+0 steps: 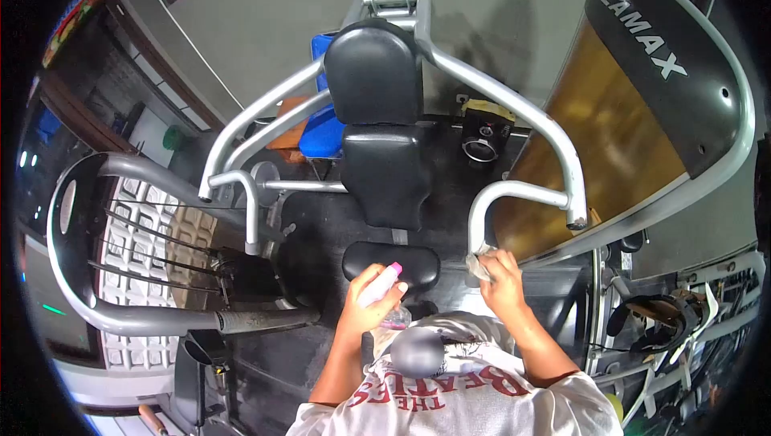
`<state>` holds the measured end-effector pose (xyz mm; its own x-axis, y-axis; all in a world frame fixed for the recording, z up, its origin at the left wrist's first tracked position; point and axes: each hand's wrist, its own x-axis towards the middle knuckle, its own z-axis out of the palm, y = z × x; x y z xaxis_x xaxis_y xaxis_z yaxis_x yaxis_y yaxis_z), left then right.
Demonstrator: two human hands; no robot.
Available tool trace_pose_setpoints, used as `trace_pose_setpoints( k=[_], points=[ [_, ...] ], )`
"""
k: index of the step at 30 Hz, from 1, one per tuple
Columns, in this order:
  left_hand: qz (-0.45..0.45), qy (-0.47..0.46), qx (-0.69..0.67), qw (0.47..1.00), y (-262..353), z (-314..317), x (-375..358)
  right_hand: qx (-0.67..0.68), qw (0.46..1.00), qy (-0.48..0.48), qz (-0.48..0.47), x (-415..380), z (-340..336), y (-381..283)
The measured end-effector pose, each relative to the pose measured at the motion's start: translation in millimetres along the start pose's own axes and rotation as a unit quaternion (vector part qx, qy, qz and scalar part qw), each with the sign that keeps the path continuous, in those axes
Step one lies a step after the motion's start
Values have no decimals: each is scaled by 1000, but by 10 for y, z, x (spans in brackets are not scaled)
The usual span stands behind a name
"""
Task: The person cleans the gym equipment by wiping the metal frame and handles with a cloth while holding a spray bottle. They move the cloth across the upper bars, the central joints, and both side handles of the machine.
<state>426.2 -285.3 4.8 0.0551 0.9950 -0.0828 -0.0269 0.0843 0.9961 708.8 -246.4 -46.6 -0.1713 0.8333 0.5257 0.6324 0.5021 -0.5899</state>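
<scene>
My left hand [371,299] is wrapped round a clear spray bottle [395,319] with a pink and white top, held in front of my chest. A light-coloured cloth [480,266] is in my right hand [504,282], pressed at the lower end of the machine's right silver handle [477,223]. Between and beyond my hands is a black padded seat [418,263], with a black backrest [373,75] above it. The left silver handle [251,219] hangs on the other side, untouched.
A tall panel [642,34] marked PLAMAX stands at the right. A blue chair [321,135] and a black speaker-like box [484,135] are behind the machine. Curved grey frame tubing [144,319] lies at the left, and a metal rack [658,380] at the lower right.
</scene>
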Motion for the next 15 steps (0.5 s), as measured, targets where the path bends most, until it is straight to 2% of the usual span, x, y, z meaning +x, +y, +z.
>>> trace_pose_setpoints(
  k=[5,7,12,15],
  points=[
    [22,-12,-12,1000,65,32,23,-33,998,20,-54,673,4,25],
    [26,-15,-16,999,53,53,15,-46,998,37,1,751,58,-33],
    [21,-26,1,999,24,73,-39,-26,998,-7,50,78,-45,-194],
    [22,-25,54,998,103,28,-96,-13,999,-28,41,206,-24,-95]
  ],
)
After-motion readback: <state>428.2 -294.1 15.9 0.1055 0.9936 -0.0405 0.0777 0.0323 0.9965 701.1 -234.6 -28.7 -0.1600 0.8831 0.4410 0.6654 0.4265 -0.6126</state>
